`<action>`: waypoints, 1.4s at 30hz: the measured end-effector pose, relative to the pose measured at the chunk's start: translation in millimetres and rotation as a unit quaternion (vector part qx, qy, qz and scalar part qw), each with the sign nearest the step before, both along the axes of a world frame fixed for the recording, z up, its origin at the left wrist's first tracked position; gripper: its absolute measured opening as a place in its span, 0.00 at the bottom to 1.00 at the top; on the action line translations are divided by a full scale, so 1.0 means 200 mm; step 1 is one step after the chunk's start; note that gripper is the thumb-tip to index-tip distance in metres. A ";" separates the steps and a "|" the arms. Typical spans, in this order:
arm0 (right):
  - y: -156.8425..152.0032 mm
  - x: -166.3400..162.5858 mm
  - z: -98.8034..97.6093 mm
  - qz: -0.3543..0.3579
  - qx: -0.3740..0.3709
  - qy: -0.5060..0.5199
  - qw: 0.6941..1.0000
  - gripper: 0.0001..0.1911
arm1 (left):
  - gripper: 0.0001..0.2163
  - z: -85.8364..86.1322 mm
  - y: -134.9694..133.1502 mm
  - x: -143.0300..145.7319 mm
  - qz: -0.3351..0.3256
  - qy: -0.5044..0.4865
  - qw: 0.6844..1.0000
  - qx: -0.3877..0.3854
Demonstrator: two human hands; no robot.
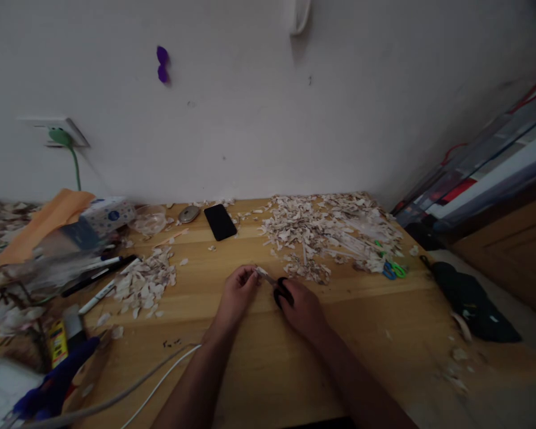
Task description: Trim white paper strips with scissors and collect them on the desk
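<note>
My left hand [237, 293] pinches a small pale scrap [261, 272] over the wooden table [375, 333]. My right hand [302, 308] grips black-handled scissors [280, 291], whose blades reach toward the scrap. Just beyond both hands lies a large heap of pale cut pieces [326, 229], spread to the far right of the table. A smaller pile of the same pieces [143, 283] sits to the left of my left hand.
A black phone [220, 221] lies near the wall. Small blue and green scissors [393, 271] rest at the right edge. Pens, a glue gun [53, 381] and clutter crowd the left side. White cables [161, 375] cross the front. A black bag [471, 301] lies on the floor at right.
</note>
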State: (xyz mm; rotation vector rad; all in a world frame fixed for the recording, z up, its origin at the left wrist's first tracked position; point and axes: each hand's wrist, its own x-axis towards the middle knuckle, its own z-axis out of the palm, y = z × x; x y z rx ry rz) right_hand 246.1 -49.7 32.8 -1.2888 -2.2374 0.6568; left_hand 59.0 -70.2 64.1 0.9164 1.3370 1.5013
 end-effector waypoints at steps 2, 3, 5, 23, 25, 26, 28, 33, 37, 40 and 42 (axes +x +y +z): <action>0.00 0.00 0.00 -0.001 -0.002 0.000 1.000 0.12 | 0.14 0.00 0.00 -0.01 -0.004 0.013 1.000 0.000; 0.00 0.00 0.00 -0.002 -0.003 -0.001 1.000 0.12 | 0.14 0.00 0.00 -0.01 -0.007 0.019 1.000 -0.001; 0.00 0.00 0.00 -0.004 -0.003 -0.003 1.000 0.12 | 0.13 0.01 -0.01 -0.03 -0.016 0.028 0.999 -0.002; 0.00 0.00 -0.01 -0.014 -0.001 -0.010 1.000 0.12 | 0.16 -0.05 -0.01 0.05 -0.003 -0.246 0.969 -0.021; 0.00 0.00 -0.01 -0.018 0.000 -0.010 1.000 0.12 | 0.16 -0.05 0.00 0.03 -0.003 -0.184 0.983 -0.007; 0.00 0.00 -0.01 -0.018 0.000 -0.012 1.000 0.12 | 0.16 -0.04 0.00 0.02 -0.009 -0.149 0.989 -0.004; 0.00 0.00 0.00 -0.015 0.001 -0.017 1.000 0.12 | 0.15 -0.03 0.00 -0.01 -0.025 -0.083 0.996 -0.002; -0.01 0.00 0.02 -0.007 -0.002 -0.031 0.999 0.14 | 0.12 0.00 -0.02 -0.03 -0.040 0.030 0.999 -0.007; -0.01 0.00 0.02 0.000 -0.007 -0.025 1.000 0.15 | 0.09 0.00 -0.02 -0.04 -0.047 0.090 0.995 0.000; 0.00 0.00 0.02 0.006 -0.003 -0.020 1.000 0.14 | 0.08 0.01 -0.02 -0.06 -0.048 0.107 0.993 0.002; 0.00 0.00 0.01 0.007 -0.004 -0.021 1.000 0.13 | 0.08 0.01 -0.02 -0.06 -0.046 0.095 0.994 0.001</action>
